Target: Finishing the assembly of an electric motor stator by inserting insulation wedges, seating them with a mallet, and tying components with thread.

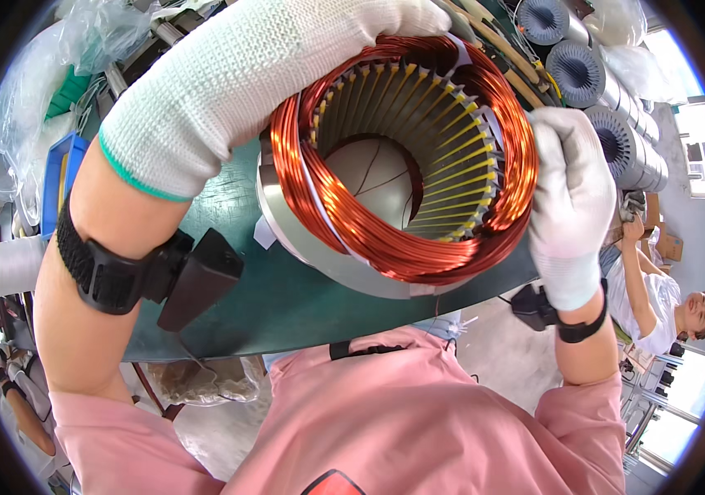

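Note:
A stator core (352, 276) stands on the green table, its pale metal outside showing at the lower left. Yellow liners (460, 171) edge the slots around its bore. Thick bundles of copper winding (435, 262) ring its top, with white strips tucked among the wires. My left hand (336, 41), in a white knit glove, reaches across to the far side of the winding and touches it; its fingers are largely hidden. Against the right side of the winding, my right hand (571, 186) is closed, gloved in white, fingers curled; what lies inside them is hidden.
Several stator cores (577, 74) lie in a row at the far right. Long wooden-handled tools (505, 45) rest behind the winding. At left are a blue bin (60, 177), a white thread spool (14, 266) and clear plastic (113, 33). Another person (658, 285) is at the right.

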Available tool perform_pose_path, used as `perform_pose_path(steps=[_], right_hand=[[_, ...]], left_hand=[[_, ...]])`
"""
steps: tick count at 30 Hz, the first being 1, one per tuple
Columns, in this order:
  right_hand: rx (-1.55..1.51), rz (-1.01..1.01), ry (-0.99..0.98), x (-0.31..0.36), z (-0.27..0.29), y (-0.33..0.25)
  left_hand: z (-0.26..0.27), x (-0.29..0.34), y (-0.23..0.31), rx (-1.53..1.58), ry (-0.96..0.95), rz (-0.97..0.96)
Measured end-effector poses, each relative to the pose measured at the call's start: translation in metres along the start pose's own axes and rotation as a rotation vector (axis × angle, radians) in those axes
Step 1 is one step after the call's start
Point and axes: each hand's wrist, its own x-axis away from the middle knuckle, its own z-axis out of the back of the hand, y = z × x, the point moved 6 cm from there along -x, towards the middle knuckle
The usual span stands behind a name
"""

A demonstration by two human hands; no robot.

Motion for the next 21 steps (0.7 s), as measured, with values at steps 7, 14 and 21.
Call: perform_pose_path(steps=[7,14,21], right_hand=[[0.048,-0.064,-0.157,-0.021,0.001,-0.013],[-0.016,-0.095,-0.215,-0.037,-0.007,-0.003],[-0.086,-0.109,-0.372,-0.061,-0.011,0.005]], left_hand=[[0.013,0.013,-0.007,0.299,-0.034,-0.023],[0.012,0.016,-0.013,0.440,0.076,0.017],[0.015,0.011,0.001,-0.118,0.073,-0.124]])
